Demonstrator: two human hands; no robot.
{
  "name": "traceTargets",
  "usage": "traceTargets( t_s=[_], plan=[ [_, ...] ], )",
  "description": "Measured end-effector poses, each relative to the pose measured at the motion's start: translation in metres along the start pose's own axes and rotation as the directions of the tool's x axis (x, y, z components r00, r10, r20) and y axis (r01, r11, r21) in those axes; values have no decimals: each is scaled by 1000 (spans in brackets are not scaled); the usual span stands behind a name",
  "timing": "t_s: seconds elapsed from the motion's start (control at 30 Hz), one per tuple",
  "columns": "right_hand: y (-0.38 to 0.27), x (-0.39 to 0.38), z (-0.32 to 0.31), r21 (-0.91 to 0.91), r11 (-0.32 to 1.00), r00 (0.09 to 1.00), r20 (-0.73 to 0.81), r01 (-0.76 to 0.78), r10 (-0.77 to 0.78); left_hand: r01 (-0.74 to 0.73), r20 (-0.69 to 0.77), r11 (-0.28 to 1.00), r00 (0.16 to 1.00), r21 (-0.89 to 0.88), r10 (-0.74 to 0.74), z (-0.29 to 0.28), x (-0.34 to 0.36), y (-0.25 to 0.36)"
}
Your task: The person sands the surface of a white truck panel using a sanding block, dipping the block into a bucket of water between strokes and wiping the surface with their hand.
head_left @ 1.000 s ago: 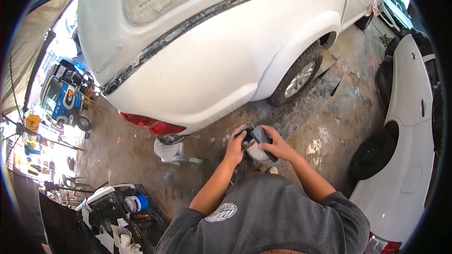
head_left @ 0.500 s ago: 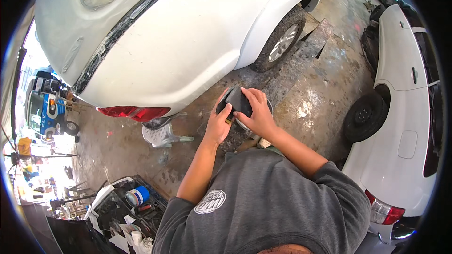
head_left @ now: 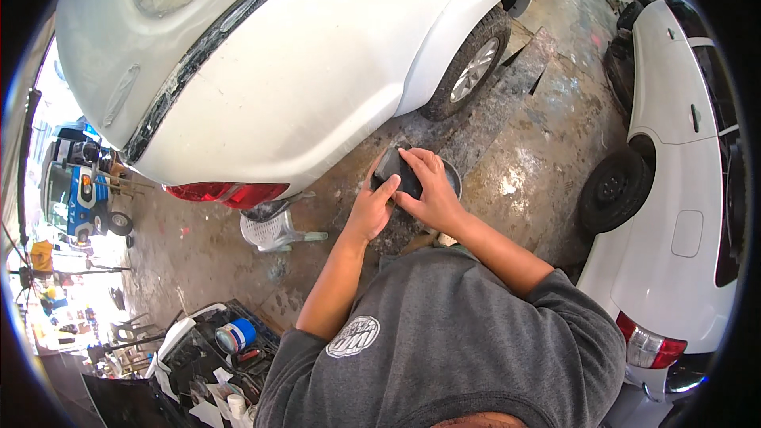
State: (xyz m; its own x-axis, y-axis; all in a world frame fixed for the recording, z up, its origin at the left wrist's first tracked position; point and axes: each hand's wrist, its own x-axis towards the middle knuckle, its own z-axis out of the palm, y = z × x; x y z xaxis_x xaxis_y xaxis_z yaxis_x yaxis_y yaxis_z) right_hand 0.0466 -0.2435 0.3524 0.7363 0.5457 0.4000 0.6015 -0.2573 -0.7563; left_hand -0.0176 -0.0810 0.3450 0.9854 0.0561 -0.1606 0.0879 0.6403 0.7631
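Between my two hands, in front of my body, is a dark grey, flat-sided piece that looks like sandpaper (head_left: 391,166), perhaps around a block. My left hand (head_left: 371,208) grips it from the left, thumb pressed on its face. From the right, my right hand (head_left: 432,192) holds it with fingers over the upper edge and thumb below. Both hands are closed on it, and what lies beneath is hidden. Ahead of them stands a white car (head_left: 309,55) with dull, scuffed-looking rear paint and a red tail light (head_left: 230,192).
Behind my right hand a round bucket (head_left: 453,180) shows partly. A white plastic stool (head_left: 269,231) stands under the car's corner. A second white car (head_left: 674,174) is at the right. At the lower left, a blue-lidded can (head_left: 236,335) sits among clutter. The concrete floor (head_left: 507,166) is stained.
The sandpaper has been turned slightly in my hands, and the yellow bit under its edge no longer shows. Both hands keep hold. The view has shifted a little.
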Motion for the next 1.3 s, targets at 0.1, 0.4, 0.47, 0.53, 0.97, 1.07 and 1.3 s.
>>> traceTargets(
  t_s=[0.1,0.4,0.47,0.53,0.97,1.07,1.3],
  plan=[
    [-3,-1,1,-15,1000,1000,-2,10,-10,15,-32,1000,999,12,-15,0,-2,0],
    [25,8,12,113,994,992,-122,3,11,42,-140,999,989,25,-38,-12,-6,7],
    [38,12,24,826,425,902,211,-371,377,60,-115,998,992,22,-58,-14,-7,10],
    [22,17,24,733,569,922,221,-373,319,-47,-53,994,997,97,53,-21,-6,8],
    [-82,89,24,-359,875,944,67,326,-324,33,-246,816,960,578,136,-19,-8,98],
    [-85,127,27,-285,894,920,-89,345,-383,75,-174,634,980,769,96,-10,-12,153],
    [-132,280,2,-214,916,817,-416,339,-400,-271,514,-438,406,857,755,37,19,431]
  ],
)
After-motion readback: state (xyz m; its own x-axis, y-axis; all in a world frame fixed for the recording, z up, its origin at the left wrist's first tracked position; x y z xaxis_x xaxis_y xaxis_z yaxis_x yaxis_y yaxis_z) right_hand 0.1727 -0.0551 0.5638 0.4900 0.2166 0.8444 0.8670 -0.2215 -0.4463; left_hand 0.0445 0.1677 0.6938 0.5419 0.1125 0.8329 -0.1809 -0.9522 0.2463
